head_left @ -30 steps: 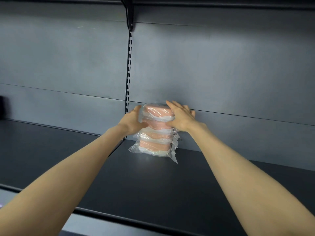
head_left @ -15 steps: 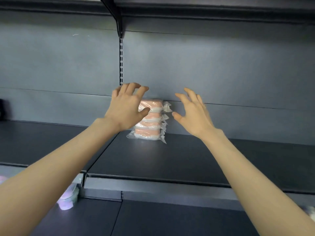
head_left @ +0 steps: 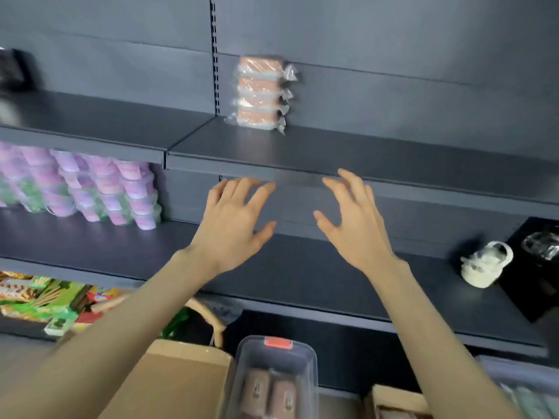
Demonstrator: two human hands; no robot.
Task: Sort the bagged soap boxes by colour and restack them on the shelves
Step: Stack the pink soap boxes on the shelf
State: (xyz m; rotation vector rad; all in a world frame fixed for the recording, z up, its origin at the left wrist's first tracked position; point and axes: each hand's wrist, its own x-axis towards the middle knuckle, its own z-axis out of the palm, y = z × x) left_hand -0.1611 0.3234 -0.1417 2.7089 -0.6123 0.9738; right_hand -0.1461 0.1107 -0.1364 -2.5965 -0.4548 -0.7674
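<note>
- Purple and green bagged boxes are waiting unsorted, far left.
- Left hand is pulling back, fingers spread, empty.
- Pink stack is standing released, far on upper shelf; pink looks done.
- Right hand is withdrawing too, fingers spread, empty.

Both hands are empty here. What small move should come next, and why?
Probably lower the left hand and right hand toward the clear bin below: both hold nothing, the orange stack stands free on the upper shelf, and brownish boxes lie in that bin.
</note>
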